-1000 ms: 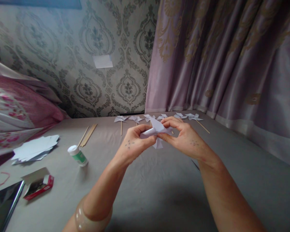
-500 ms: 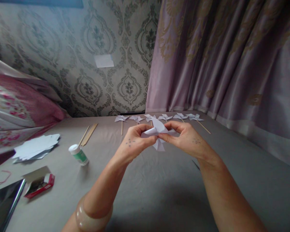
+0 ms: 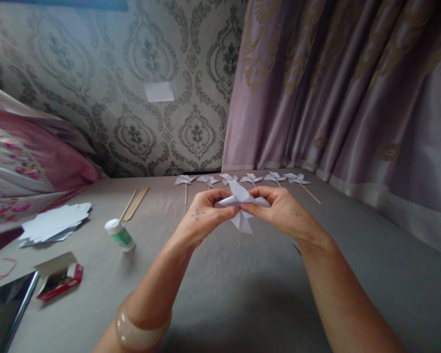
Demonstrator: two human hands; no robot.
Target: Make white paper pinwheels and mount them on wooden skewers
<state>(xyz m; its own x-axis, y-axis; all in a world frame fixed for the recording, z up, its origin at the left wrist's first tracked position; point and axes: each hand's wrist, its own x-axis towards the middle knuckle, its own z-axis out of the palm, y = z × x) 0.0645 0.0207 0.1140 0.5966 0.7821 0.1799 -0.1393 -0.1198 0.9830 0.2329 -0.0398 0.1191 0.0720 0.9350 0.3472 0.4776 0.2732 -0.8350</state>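
Note:
Between my two hands is a white paper pinwheel (image 3: 241,192), held above the table with one blade pointing up and another hanging down. My left hand (image 3: 205,214) pinches its left side, thumb in front and fingers behind. From the other side my right hand (image 3: 279,208) grips it in the same way, the thumbs nearly meeting at the centre. No stick shows on this pinwheel. Behind the hands, several finished pinwheels (image 3: 185,181) on wooden sticks lie in a row along the table's far edge.
Left on the grey-covered table (image 3: 220,304) are wooden sticks (image 3: 137,204), a white-and-green bottle (image 3: 120,236), paper sheets (image 3: 55,221), an open red box (image 3: 61,280), a red string (image 3: 8,272) and a dark tablet-like device (image 3: 8,314). A thin dark object (image 3: 296,248) lies by my right wrist.
Both hands keep their grip on the pinwheel almost unmoved. Its lower blade has swung slightly down and to the right.

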